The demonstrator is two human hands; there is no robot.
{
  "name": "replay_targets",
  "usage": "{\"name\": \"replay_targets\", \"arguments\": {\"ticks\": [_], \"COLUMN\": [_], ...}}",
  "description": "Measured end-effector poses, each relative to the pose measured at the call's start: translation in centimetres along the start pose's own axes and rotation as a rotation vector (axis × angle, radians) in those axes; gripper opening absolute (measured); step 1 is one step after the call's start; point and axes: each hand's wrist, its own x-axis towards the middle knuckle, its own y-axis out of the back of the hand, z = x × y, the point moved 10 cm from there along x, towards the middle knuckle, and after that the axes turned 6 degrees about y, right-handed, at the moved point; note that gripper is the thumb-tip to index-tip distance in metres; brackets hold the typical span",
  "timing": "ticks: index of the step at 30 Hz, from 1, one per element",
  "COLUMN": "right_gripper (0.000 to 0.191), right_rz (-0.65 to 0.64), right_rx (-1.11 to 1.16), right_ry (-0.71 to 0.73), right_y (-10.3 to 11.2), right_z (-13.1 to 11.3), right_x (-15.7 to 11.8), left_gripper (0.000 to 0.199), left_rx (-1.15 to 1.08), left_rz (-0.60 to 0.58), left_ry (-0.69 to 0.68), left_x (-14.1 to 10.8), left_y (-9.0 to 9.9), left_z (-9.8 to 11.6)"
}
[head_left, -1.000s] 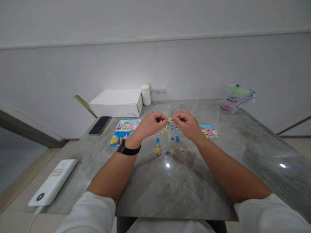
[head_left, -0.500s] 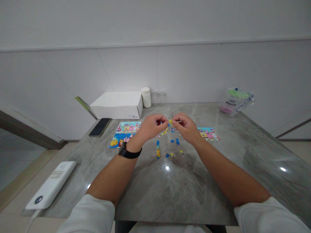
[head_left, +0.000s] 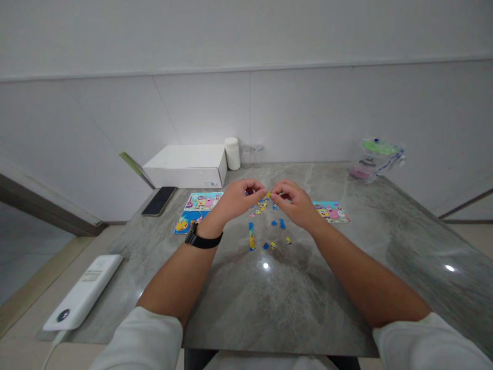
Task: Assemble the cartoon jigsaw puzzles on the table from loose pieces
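Note:
My left hand (head_left: 242, 198) and my right hand (head_left: 293, 203) meet over the table, fingertips pinched together on a small yellow puzzle piece (head_left: 268, 195). Whether it is one piece or two joined ones, I cannot tell. Beneath and behind the fingers lie several loose puzzle pieces (head_left: 262, 208), partly hidden. Closer to me, a joined strip of puzzle pieces (head_left: 251, 236) stands lengthwise, blue at its ends and yellow between. Blue pieces (head_left: 282, 224) and yellow ones (head_left: 288, 240) are scattered to its right. A black watch is on my left wrist.
Cartoon picture cards (head_left: 191, 222) lie left, another card (head_left: 332, 211) right. Further left are a phone (head_left: 159, 201) and a white power bank (head_left: 82, 293) with a cable. A white box (head_left: 185, 167), white bottle (head_left: 232, 154), clear glasses (head_left: 252, 156) and plastic bag (head_left: 375, 160) stand at the back.
My two hands have drawn slightly closer together, with the yellow piece now more covered by the fingertips. The pieces on the table have stayed in place.

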Motion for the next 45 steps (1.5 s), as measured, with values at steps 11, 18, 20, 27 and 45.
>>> {"name": "replay_targets", "arguments": {"ticks": [11, 18, 20, 27, 45], "right_gripper": [0.022, 0.022, 0.023, 0.037, 0.017], "right_rz": [-0.012, -0.032, -0.033, -0.072, -0.376], "right_rx": [0.039, 0.042, 0.043, 0.078, -0.160], "right_ry": [-0.031, -0.035, -0.021, -0.068, -0.196], "right_y": [-0.4, -0.9, -0.9, -0.7, 1.1], "right_z": [0.7, 1.1, 1.2, 2.6, 4.2], "right_x": [-0.1, -0.2, -0.2, -0.1, -1.1], "left_gripper": [0.041, 0.036, 0.034, 0.040, 0.021], "left_rx": [0.013, 0.002, 0.019, 0.041, 0.386], "left_rz": [-0.023, -0.041, -0.038, -0.031, 0.140], "left_ry": [0.031, 0.048, 0.051, 0.092, -0.149], "left_x": [0.3, 0.4, 0.4, 0.4, -2.4], "left_y": [0.1, -0.5, -0.6, -0.6, 0.1], "left_z": [-0.3, -0.7, -0.9, -1.3, 2.1]}}
